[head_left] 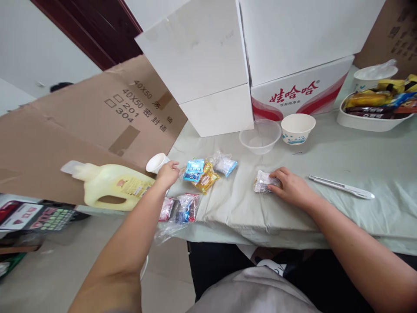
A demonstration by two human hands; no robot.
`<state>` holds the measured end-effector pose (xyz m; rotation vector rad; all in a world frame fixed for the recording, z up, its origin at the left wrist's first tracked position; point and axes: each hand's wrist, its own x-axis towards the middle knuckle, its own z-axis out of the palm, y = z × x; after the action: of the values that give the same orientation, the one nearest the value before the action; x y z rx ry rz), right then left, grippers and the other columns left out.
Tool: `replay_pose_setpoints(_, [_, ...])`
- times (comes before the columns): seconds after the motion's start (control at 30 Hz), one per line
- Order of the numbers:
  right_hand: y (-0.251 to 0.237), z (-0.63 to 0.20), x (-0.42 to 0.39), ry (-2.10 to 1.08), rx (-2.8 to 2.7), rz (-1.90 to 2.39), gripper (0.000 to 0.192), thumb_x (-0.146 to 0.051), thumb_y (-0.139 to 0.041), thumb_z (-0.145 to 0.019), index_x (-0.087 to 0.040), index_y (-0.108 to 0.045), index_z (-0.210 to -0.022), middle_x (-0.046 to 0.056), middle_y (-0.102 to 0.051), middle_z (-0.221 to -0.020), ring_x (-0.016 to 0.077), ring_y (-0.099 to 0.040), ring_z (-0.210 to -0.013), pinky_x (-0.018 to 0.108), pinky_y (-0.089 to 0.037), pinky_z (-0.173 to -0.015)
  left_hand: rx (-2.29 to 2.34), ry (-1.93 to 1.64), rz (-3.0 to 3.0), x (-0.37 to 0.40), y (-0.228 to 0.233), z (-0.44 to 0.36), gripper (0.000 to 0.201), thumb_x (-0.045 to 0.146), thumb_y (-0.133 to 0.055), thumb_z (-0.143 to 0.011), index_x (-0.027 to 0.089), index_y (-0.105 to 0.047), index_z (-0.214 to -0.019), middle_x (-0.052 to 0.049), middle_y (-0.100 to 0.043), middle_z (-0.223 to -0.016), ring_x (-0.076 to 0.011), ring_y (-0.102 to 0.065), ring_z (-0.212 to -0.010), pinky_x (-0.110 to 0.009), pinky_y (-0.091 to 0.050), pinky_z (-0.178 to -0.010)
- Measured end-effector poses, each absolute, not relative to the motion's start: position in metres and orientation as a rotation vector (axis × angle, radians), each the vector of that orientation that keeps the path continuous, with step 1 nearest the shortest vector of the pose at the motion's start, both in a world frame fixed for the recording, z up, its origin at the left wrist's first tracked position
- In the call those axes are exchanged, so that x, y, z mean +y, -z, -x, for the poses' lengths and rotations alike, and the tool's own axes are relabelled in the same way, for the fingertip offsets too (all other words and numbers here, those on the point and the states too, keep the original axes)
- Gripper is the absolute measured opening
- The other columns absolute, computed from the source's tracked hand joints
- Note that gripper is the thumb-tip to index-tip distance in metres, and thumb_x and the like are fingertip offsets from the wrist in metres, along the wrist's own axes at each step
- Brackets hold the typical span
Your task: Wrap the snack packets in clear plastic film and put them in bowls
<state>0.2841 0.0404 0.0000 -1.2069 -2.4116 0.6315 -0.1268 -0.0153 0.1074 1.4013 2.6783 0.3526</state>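
Note:
My left hand [167, 174] is at the left end of the table, its fingers curled together. It overlaps a white paper cup [156, 162], and its fingertips are beside a clear wrapper near the small packets; what it grips is hidden. Those packets are a blue one [194, 168], a yellow-brown one [207, 179] and a clear-wrapped one with a blue edge [226, 164]. Nearer the front edge lies a red and blue packet [187, 209] in clear plastic. My right hand [291, 184] rests on the cloth, fingers and thumb closed on a crinkled, shiny clear-wrapped packet [261, 181].
A clear plastic bowl [260, 138] and a paper bowl [298, 129] stand before the white boxes [216, 108]. A white-handled utility knife [342, 188] lies at right, near a snack basket [371, 121]. A yellow detergent jug [117, 184] leans along a large cardboard sheet [91, 130].

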Motion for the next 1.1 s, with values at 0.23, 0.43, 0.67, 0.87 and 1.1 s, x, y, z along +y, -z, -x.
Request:
replay_pose_setpoints(0.23, [-0.012, -0.281, 0.037, -0.563, -2.495, 1.234, 0.028, -0.036, -0.059, -0.09, -0.022, -0.06, -0.114, 0.011, -0.061, -0.117, 0.0261, -0.065, -0.097, 0.037, -0.05, -0.082, 2.111, -0.791, -2.017, -0.055, -0.115, 0.024, 0.023, 0.035, -0.051, -0.087, 0.025, -0.068, -0.099, -0.004, -0.066, -0.1, -0.0204, -0.063, -0.091, -0.032, -0.051, -0.082])
replay_pose_setpoints(0.43, [-0.015, -0.286, 0.036, -0.554, -2.469, 1.262, 0.036, -0.033, -0.066, -0.086, -0.021, -0.06, -0.118, 0.011, -0.058, -0.124, 0.0242, -0.064, -0.099, 0.033, -0.049, -0.082, 1.616, -0.639, -1.963, -0.008, -0.055, -0.076, 0.032, 0.028, -0.074, -0.073, 0.023, -0.066, -0.104, -0.005, -0.063, -0.104, -0.0175, -0.061, -0.082, -0.031, -0.05, -0.078])
replay_pose_setpoints(0.67, [-0.012, -0.284, 0.037, -0.509, -2.36, 1.305, 0.014, -0.019, -0.053, -0.091, -0.021, -0.065, -0.086, 0.006, -0.065, -0.093, 0.0201, -0.061, -0.089, 0.029, -0.044, -0.074, 1.482, -0.609, -1.734, 0.036, -0.017, -0.09, 0.03, 0.023, -0.078, -0.058, 0.021, -0.058, -0.08, 0.004, -0.054, -0.072, -0.013, -0.049, -0.065, -0.027, -0.04, -0.061])
replay_pose_setpoints(0.87, [-0.009, -0.276, 0.037, -0.671, -2.121, 1.501, 0.014, -0.022, -0.05, -0.091, -0.023, -0.056, -0.079, 0.003, -0.064, -0.084, 0.017, -0.059, -0.075, 0.028, -0.042, -0.066, 1.428, -0.828, -1.551, 0.035, -0.01, -0.084, 0.024, 0.025, -0.074, -0.065, 0.022, -0.054, -0.079, 0.004, -0.053, -0.069, -0.0106, -0.044, -0.06, -0.025, -0.036, -0.057])
replay_pose_setpoints(1.1, [-0.014, -0.272, 0.037, -0.668, -2.195, 1.333, 0.024, -0.032, -0.058, -0.088, -0.024, -0.062, -0.11, 0.008, -0.062, -0.107, 0.0219, -0.061, -0.097, 0.032, -0.048, -0.078, 1.443, -0.882, -1.647, 0.029, -0.003, -0.09, 0.021, 0.018, -0.07, -0.068, 0.023, -0.052, -0.077, 0.006, -0.052, -0.066, -0.0102, -0.045, -0.058, -0.024, -0.038, -0.057])
